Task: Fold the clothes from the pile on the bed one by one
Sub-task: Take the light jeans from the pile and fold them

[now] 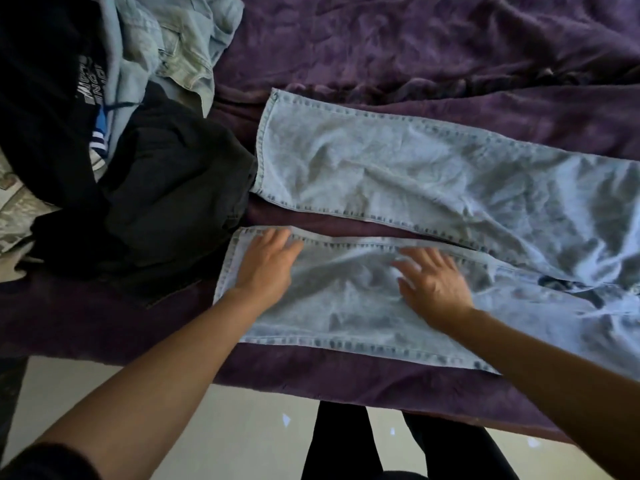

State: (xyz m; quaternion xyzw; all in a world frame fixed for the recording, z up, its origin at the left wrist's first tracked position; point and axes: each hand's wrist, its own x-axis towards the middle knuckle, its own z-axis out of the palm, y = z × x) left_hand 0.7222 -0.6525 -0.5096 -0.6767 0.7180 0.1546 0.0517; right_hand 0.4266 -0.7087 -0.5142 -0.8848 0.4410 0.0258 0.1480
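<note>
Your left hand [266, 265] and your right hand [433, 282] lie flat with fingers spread on the near leg of the light blue jeans [398, 168], side by side, gripping nothing. The jeans are spread out on the purple bed [450, 46], leg ends pointing left. The pile of clothes [166, 188] sits just left of them.

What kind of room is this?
Probably a bedroom. There is a purple bed, a pile of clothes lying on it, and light jeans spread flat beside the pile, ready for folding.
</note>
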